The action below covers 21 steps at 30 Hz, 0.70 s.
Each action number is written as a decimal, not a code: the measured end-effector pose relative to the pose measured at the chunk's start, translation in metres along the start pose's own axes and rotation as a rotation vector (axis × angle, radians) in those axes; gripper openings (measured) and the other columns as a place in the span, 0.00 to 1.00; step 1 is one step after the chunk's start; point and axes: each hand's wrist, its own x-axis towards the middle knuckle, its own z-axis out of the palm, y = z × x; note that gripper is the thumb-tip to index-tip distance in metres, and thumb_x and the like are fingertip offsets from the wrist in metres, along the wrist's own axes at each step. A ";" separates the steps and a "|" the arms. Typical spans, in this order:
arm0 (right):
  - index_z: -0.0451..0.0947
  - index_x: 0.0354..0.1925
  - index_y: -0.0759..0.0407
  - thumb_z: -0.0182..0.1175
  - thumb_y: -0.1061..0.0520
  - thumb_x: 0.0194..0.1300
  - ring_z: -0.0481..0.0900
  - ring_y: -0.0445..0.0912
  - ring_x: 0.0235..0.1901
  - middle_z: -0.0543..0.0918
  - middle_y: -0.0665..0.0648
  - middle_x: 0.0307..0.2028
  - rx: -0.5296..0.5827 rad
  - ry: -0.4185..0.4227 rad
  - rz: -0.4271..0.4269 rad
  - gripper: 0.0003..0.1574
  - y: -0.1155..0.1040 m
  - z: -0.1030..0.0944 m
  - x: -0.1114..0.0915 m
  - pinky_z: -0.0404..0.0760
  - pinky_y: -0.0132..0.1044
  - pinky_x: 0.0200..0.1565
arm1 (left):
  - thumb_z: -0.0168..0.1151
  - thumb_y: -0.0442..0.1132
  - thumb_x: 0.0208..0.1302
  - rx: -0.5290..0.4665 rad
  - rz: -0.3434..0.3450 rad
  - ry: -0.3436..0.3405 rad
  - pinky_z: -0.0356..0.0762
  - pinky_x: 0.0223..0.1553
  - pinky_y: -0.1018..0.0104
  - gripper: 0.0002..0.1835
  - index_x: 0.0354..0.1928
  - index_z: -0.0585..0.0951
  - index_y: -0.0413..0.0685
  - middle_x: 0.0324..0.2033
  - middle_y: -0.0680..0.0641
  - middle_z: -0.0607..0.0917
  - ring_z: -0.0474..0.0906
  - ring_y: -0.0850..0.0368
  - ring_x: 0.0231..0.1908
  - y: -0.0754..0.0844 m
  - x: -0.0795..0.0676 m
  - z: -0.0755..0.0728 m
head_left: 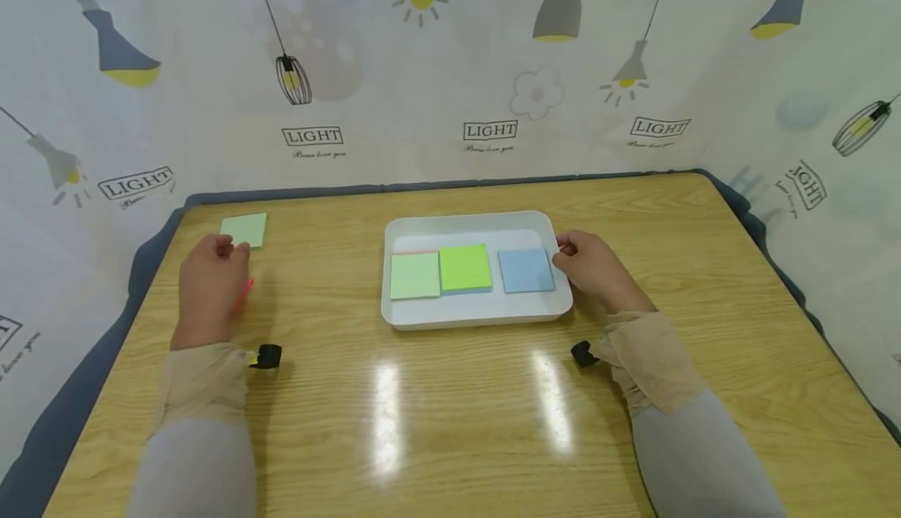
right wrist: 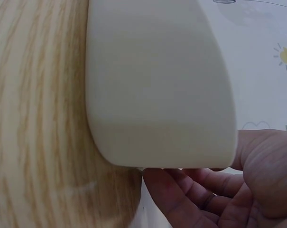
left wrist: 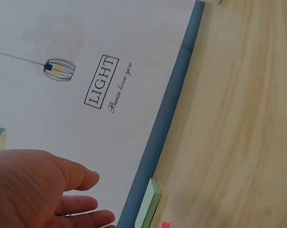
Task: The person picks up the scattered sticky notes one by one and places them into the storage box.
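A white tray (head_left: 464,316) lies on the table with sticky-note pads in it. Inside are a pale green pad (head_left: 415,276) with a pinkish edge behind it, a bright green pad (head_left: 465,267) with blue along its lower edge, and a blue pad (head_left: 526,271). My right hand (head_left: 593,266) grips the tray's right end, its curled fingers (right wrist: 174,202) against the end wall. At the far left my left hand (head_left: 211,287) hovers with thumb and fingers apart, holding nothing. Just beyond it lies another pale green pad (head_left: 245,229). A pink piece (head_left: 243,296) shows partly, mostly hidden by that hand.
The wooden table (head_left: 479,424) has a dark blue border (head_left: 450,185) at its back. A white sheet (head_left: 422,72) printed with lamps rises behind and at both sides. Small black wrist cameras hang by each cuff, the left camera (head_left: 268,356) and the right camera (head_left: 583,354).
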 end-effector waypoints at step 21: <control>0.68 0.71 0.63 0.48 0.55 0.79 0.72 0.56 0.52 0.75 0.64 0.58 0.006 0.004 0.002 0.28 0.003 0.002 0.002 0.75 0.44 0.49 | 0.61 0.54 0.68 0.420 -0.031 -0.274 0.70 0.60 0.30 0.47 0.69 0.60 0.17 0.59 0.16 0.69 0.68 0.22 0.57 -0.033 -0.005 -0.026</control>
